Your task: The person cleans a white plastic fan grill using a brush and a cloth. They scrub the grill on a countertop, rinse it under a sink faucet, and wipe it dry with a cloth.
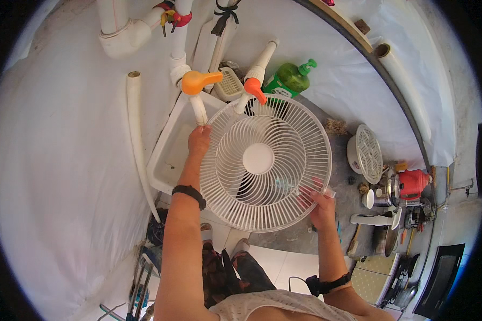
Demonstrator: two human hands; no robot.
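A round white plastic fan grille with curved ribs and a solid centre disc is held up over the sink's right side and the counter. My left hand is at its left rim, just under the spout of the orange-handled tap; part of its fingers is hidden. My right hand grips the lower right rim, and some fingers show through the ribs. A second tap, with a red-orange handle, overlaps the grille's top edge. Behind the grille, the white sink is partly covered.
A green pump bottle and a white plastic basket stand behind the taps. On the grey counter, to the right, are a pot with a perforated lid, a red kettle and a brush. A white pipe leans at left.
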